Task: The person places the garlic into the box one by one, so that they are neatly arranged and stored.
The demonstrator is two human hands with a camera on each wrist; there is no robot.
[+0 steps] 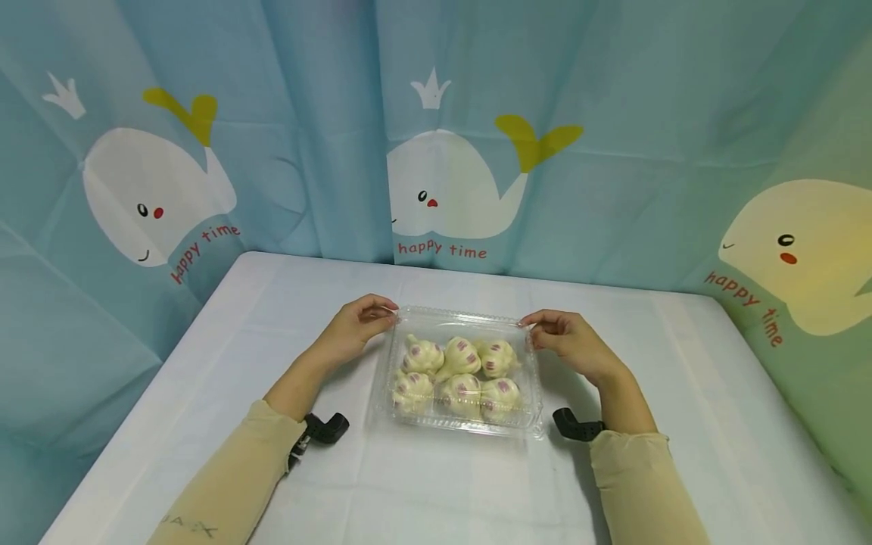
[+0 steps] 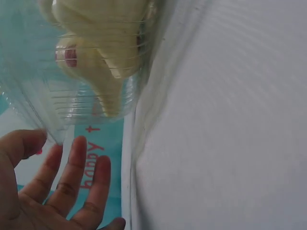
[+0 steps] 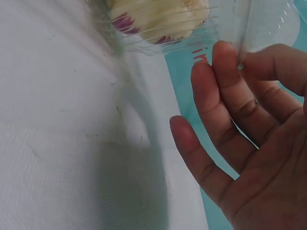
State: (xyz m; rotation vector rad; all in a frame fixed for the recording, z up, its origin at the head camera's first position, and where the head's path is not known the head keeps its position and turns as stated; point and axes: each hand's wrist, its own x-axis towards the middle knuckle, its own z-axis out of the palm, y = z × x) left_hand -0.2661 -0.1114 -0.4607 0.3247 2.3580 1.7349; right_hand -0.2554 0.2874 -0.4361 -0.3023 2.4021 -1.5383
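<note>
A clear plastic clamshell box (image 1: 443,322) lies on the table with several white garlic bulbs (image 1: 462,359) inside, in two rows and marked with purple patches. My left hand (image 1: 349,331) pinches its rim at the far left corner. At the far right corner, my right hand (image 1: 574,342) pinches the rim too. The left wrist view has the thumb and a fingertip at the edge of the box (image 2: 57,112), the other fingers spread below. Thumb and fingertips meet on the box edge in the right wrist view, near a bulb (image 3: 158,19). Whether the lid is latched, I cannot tell.
A white cloth covers the table (image 1: 422,484). Behind it hangs a blue curtain (image 1: 327,151) printed with whales. Black wrist mounts (image 1: 327,429) stick out from both wrists, near the box's front corners.
</note>
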